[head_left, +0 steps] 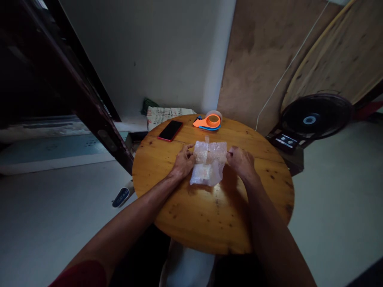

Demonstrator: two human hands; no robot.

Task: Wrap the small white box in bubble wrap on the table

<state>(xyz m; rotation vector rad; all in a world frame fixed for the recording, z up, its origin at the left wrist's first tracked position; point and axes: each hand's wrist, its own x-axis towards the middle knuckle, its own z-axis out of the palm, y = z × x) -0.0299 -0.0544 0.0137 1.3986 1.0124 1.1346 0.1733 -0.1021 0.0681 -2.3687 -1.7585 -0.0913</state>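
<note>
Translucent bubble wrap (209,157) lies on the round wooden table, folded around something pale that I cannot make out through it. A strip of clear tape runs down its upper middle and sticks out past the far edge. My left hand (183,161) holds the left edge, thumb and fingers bent against the plastic. At the upper right corner my right hand (241,160) is closed in a pinch on the wrap. Beyond the wrap stands an orange and blue tape dispenser (213,120) with a roll of clear tape, touched by neither hand.
A phone (170,130) with a red edge lies at the far left of the wooden table (206,223). Behind the table is a printed sack (170,113) against the wall. A black fan (311,119) stands to the right, and a dark door frame (98,119) to the left.
</note>
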